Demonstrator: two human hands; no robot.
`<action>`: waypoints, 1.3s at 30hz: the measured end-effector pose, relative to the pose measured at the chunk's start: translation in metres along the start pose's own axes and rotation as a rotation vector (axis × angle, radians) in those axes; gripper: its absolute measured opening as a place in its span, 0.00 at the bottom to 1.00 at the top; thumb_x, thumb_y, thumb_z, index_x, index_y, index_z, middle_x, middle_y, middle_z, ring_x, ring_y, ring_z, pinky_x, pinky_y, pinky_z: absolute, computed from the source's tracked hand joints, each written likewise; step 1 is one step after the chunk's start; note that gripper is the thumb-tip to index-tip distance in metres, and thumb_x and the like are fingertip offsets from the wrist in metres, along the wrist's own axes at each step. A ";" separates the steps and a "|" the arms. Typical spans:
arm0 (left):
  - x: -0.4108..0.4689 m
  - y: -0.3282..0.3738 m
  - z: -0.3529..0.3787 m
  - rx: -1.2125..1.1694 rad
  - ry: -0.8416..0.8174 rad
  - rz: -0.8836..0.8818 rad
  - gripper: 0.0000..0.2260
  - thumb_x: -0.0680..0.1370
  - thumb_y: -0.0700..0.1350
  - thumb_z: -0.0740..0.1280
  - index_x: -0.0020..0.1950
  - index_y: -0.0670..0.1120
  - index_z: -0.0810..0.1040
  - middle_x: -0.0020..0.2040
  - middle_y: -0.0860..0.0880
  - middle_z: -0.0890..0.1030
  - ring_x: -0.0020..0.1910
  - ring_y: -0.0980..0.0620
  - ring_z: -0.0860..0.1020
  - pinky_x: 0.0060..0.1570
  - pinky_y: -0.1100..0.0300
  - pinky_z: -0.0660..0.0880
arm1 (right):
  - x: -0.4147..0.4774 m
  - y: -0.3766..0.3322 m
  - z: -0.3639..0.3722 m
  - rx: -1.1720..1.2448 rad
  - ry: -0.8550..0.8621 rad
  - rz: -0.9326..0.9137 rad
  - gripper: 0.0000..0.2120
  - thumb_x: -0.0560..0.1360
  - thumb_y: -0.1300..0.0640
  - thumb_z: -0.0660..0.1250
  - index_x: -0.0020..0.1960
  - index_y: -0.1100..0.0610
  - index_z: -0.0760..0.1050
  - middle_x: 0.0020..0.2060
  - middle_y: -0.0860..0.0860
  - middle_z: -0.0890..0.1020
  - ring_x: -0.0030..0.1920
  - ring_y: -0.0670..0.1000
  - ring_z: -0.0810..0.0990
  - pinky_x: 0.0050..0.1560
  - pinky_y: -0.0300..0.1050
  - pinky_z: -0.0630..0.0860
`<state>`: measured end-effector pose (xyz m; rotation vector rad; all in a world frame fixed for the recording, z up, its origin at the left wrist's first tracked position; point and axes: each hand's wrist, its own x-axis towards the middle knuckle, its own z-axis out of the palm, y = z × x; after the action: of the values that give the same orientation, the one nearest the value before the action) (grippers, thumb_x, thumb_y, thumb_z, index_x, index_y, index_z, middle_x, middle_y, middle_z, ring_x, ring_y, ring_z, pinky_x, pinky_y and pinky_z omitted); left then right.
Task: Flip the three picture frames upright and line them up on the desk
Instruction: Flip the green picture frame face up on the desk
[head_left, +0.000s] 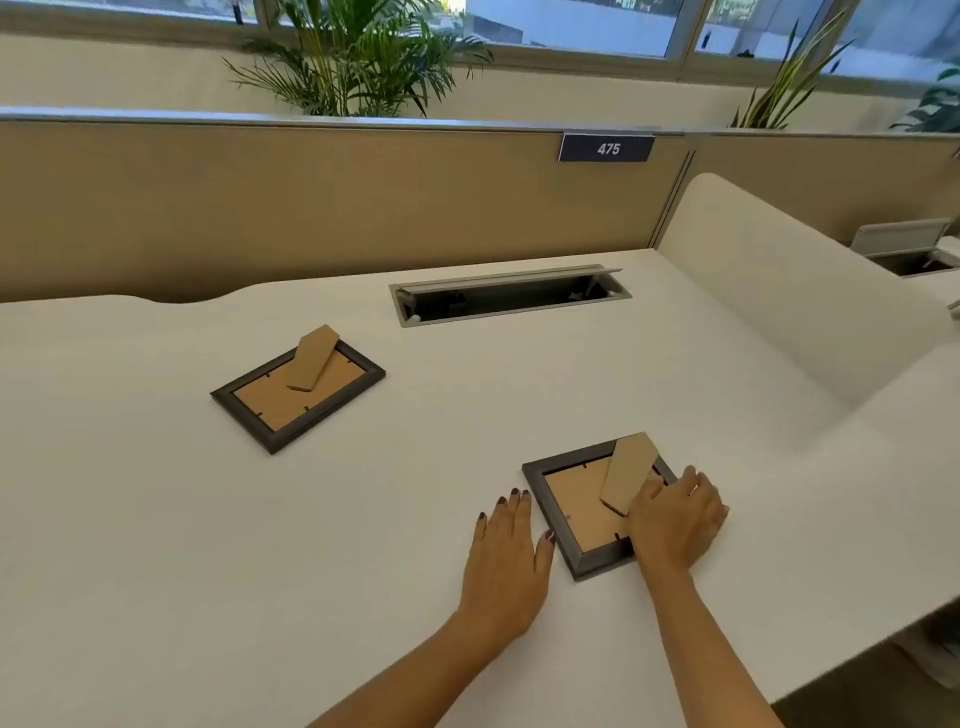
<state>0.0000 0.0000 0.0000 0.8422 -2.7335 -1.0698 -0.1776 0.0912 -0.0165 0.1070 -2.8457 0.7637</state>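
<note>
Two dark picture frames lie face down on the white desk (156, 519), each showing a brown cardboard back with its stand flap raised. The left frame (270, 410) lies alone toward the desk's middle left. The near frame (571, 512) lies at the front right. My right hand (675, 519) rests on that frame's right edge, fingers curled over its side and thumb by the flap. My left hand (506, 556) lies flat on the desk with fingers spread, just touching the frame's left edge. A third frame is not in view.
An open cable tray (511, 299) is sunk into the desk at the back. A tan partition (311, 208) with a "475" label (607, 149) stands behind it. A cream divider (779, 322) bounds the right side. Plants (358, 57) rise beyond the partition.
</note>
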 end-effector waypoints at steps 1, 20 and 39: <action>0.000 0.004 -0.002 -0.037 0.007 -0.011 0.47 0.63 0.68 0.26 0.78 0.48 0.46 0.79 0.50 0.51 0.77 0.53 0.48 0.70 0.61 0.36 | -0.001 -0.001 -0.001 0.017 -0.005 0.029 0.23 0.78 0.58 0.59 0.70 0.68 0.63 0.68 0.67 0.70 0.70 0.66 0.65 0.74 0.61 0.56; 0.006 0.050 -0.022 -0.945 0.023 -0.203 0.23 0.82 0.50 0.55 0.75 0.59 0.52 0.65 0.59 0.62 0.61 0.57 0.65 0.55 0.68 0.64 | -0.015 -0.014 -0.008 0.133 -0.031 0.110 0.21 0.79 0.55 0.58 0.68 0.65 0.67 0.64 0.63 0.72 0.65 0.62 0.68 0.68 0.57 0.63; 0.031 0.052 -0.074 -1.307 -0.046 -0.362 0.10 0.81 0.40 0.58 0.56 0.45 0.78 0.47 0.47 0.82 0.45 0.48 0.80 0.48 0.52 0.79 | -0.028 -0.033 -0.027 0.468 -0.151 0.209 0.13 0.78 0.56 0.60 0.55 0.59 0.80 0.59 0.57 0.77 0.59 0.59 0.74 0.61 0.56 0.73</action>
<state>-0.0304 -0.0296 0.0856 0.9634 -1.2817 -2.4103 -0.1415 0.0766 0.0163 -0.0715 -2.7822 1.5150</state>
